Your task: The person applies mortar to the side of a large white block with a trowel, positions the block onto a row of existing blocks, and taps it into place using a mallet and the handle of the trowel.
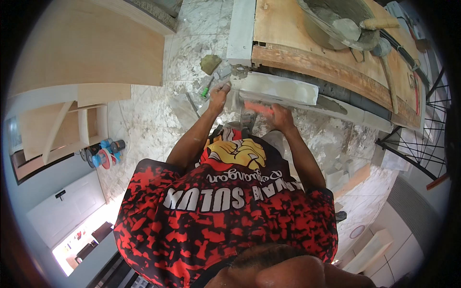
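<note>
A pale grey block [283,89] lies lengthwise along the side of a low wooden-topped structure in front of me. My right hand [282,117] is closed round an orange-red piece [258,107], which looks like a tool's handle, just below the block's near face. Beyond the block's left end, my left hand [220,97] has its fingers curled by the wall corner; what they hold, if anything, is hidden. Wet mortar [240,72] sits at that corner. Close to the left hand lie a green-handled tool [205,91] and a greenish-brown lump [210,64].
On the plywood top [278,24] stand a mortar basin [317,29] with a wooden-handled trowel [379,23] and a hammer [389,77]. A black metal rack [427,120] is at right. Wooden cabinet panels [91,43] stand left. Mortar smears the tiled floor [149,125].
</note>
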### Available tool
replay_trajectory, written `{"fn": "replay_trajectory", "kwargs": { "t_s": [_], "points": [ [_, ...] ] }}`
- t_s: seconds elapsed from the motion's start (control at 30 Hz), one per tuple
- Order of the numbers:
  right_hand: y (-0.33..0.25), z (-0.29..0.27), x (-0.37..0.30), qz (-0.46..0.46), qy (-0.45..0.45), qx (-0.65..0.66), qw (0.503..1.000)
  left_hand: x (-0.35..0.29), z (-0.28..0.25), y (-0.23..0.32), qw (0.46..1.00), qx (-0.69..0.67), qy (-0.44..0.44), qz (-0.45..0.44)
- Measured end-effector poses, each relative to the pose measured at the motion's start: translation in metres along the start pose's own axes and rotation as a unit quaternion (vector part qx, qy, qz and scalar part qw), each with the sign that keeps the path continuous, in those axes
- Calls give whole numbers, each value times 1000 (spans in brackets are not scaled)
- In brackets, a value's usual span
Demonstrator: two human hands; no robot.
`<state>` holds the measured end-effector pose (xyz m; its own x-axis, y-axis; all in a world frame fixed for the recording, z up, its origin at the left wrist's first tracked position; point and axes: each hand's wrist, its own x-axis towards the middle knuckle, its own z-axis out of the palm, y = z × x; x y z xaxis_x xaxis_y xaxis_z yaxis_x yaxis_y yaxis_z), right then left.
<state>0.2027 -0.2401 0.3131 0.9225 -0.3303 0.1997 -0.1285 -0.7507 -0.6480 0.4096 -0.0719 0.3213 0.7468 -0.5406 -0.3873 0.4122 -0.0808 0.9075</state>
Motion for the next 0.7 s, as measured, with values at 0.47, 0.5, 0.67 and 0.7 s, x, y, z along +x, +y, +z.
{"fn": "replay_trajectory", "kwargs": {
  "t_s": [0.47,0.5,0.67,0.7],
  "points": [
    [-8,-5,5,3,-4,37,999,2,-1,-2,1000,-13,-11,20],
    [-7,-8,3,-41,5,59,997,1,1,0,1000,-7,-6,10],
    [0,13,1,94,-16,28,995,5,1,-1,1000,5,-8,-1],
    [-7,11,0,69,14,56,996,5,-3,-6,1000,13,1,-10]
  ]
}}
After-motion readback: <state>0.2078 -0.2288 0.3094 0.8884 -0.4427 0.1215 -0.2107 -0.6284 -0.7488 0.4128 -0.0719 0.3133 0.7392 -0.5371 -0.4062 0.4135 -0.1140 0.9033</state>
